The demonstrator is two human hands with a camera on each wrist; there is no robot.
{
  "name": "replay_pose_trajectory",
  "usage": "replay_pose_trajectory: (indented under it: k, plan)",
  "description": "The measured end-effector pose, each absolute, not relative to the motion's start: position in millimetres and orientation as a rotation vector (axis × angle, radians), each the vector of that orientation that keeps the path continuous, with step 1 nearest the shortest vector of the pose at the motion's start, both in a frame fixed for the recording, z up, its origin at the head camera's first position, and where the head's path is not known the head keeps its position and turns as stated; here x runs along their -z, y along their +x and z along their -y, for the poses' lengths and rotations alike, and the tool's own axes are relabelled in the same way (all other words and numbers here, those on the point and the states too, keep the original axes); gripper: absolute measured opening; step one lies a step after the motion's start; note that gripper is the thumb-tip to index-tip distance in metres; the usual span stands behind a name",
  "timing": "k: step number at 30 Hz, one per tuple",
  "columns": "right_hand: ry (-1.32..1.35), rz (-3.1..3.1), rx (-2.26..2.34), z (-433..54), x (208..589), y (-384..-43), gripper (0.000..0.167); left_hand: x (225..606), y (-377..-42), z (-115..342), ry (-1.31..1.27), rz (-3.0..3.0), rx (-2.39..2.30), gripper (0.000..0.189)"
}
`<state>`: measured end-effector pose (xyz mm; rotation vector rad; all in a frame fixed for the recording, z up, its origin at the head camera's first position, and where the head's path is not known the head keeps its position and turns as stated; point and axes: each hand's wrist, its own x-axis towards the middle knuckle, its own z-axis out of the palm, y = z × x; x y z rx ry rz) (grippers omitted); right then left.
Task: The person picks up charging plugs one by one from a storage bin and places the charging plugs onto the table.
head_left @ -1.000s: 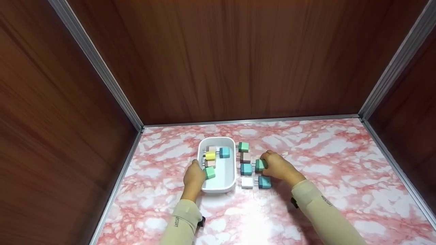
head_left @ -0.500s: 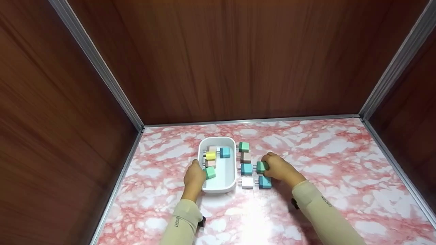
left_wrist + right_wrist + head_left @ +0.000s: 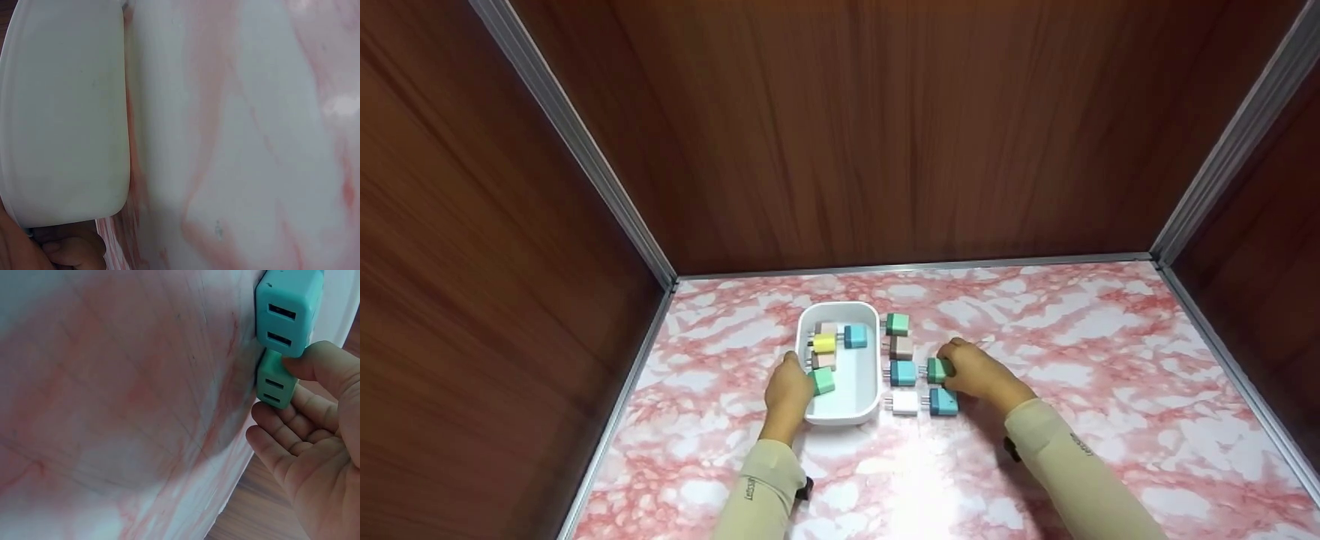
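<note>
In the head view, my left hand (image 3: 788,388) grips the left wall of a white plastic bin (image 3: 853,394). Its curled fingers show at the bin's end in the left wrist view. Inside the bin lie a yellow plug charger (image 3: 824,343), a blue one (image 3: 855,336), a light green one (image 3: 823,381) and two pinkish ones. To the bin's right, my right hand (image 3: 973,370) pinches a green USB charger (image 3: 274,382) between thumb and fingers, prongs facing left. A teal charger (image 3: 289,312) sits right beside it, nearer my body.
Between bin and right hand stand a light green charger (image 3: 897,324), a brown one (image 3: 901,347), a blue one (image 3: 902,373) and a white one (image 3: 904,403), in a column. Wood-grain panels (image 3: 885,150) wall the pink marbled tabletop (image 3: 1057,420) at the back and sides.
My right hand has shifted slightly toward my body and right with the green charger, widening its gap from the blue one. The left hand and bin have stayed put.
</note>
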<state>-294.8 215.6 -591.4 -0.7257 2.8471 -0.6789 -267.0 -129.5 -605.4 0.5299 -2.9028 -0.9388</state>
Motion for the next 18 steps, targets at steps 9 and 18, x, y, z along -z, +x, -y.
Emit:
replay_pose_trajectory:
  k: [9,18]
  plan:
    - [-0.675,-2.822,0.674,-214.2,588.9,-295.3,0.038,603.4,-266.6,128.3,0.544,2.917,0.921,0.044]
    - [-0.705,-2.793,0.662,-214.8,586.1,-295.8,0.04,602.2,-265.2,129.4,0.532,2.909,0.941,0.048]
